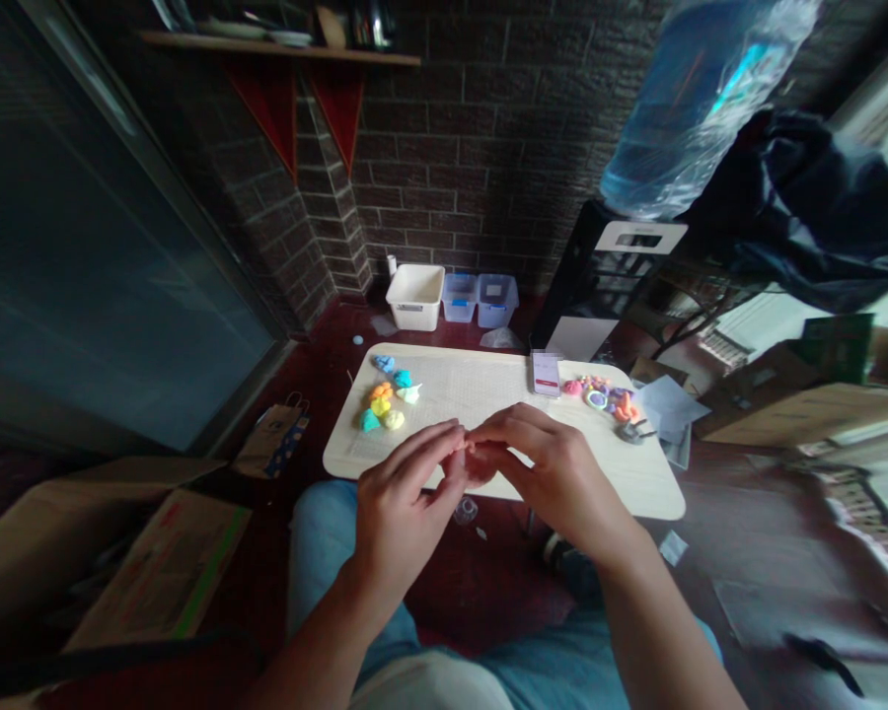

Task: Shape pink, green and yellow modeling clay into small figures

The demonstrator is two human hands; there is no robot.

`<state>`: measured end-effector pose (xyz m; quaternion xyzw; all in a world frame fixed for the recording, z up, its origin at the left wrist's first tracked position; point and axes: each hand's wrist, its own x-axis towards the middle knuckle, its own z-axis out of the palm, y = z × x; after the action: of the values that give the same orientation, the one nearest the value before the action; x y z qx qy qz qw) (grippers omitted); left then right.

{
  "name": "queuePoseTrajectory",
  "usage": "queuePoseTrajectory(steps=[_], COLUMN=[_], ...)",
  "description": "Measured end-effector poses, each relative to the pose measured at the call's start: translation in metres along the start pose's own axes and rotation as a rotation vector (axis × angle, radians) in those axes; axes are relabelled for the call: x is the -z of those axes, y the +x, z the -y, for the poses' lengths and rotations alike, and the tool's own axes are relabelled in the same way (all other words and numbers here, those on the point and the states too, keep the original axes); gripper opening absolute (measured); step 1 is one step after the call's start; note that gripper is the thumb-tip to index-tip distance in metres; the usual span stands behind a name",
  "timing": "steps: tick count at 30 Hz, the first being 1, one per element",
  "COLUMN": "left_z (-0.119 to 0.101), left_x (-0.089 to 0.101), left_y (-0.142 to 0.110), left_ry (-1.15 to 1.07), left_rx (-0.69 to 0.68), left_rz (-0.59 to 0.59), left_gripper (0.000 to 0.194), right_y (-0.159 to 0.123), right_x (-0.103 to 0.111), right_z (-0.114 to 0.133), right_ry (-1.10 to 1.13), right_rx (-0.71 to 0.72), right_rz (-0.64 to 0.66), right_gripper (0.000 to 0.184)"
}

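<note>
My left hand (414,493) and my right hand (544,459) meet at the fingertips above the near edge of a pale table (481,424). Both are closed in a pinch, and whatever lies between the fingers is too small and hidden to name. To the left on the table sit several soft lumps of what looks like modelling clay (381,399) in blue, teal, orange, yellow and green. On the right is a group of small shaped clay pieces (598,398) in pink, purple and orange, with a grey piece (634,431) near them.
A phone (546,374) lies at the table's far edge. Behind stand a white bin (415,296) and two clear blue boxes (495,301). A water dispenser (588,286) with a large bottle (692,108) is at back right. Cardboard boxes flank both sides; a paper bag (272,441) stands left.
</note>
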<state>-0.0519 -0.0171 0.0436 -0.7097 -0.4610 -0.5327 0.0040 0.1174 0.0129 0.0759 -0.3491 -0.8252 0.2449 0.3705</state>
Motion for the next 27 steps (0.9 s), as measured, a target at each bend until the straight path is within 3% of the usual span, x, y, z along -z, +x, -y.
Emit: queuePoseTrajectory(steps=[9,13,15,18,21,27], left_z=[0.001,0.0,0.0,0.0,0.0,-0.003], left_x=[0.0,-0.001,-0.002,-0.005,-0.007,-0.005], left_y=[0.0,0.0,-0.001,-0.003,-0.004,-0.002], left_ry=[0.001,-0.048,-0.098,-0.193,-0.278,-0.244], left_rx=[-0.04,0.017,0.12,0.322,0.438,0.465], left_rz=[0.028,0.024,0.007,-0.011,0.012,0.114], left_gripper=[0.023,0.022,0.02,0.02,0.02,0.026], right_y=[0.004,0.004,0.002,-0.003,-0.01,-0.013], right_x=[0.0,-0.002,-0.005,-0.014,-0.022,-0.029], right_z=[0.002,0.003,0.002,0.002,0.001,0.005], right_ry=[-0.017,-0.006,0.043,0.214,0.397,0.386], right_rx=[-0.008,-0.019,-0.086,-0.31,-0.505,-0.541], right_rz=[0.001,-0.021,-0.067,-0.173,-0.24,-0.349], right_gripper=[0.021,0.02,0.016,0.016,0.014,0.013])
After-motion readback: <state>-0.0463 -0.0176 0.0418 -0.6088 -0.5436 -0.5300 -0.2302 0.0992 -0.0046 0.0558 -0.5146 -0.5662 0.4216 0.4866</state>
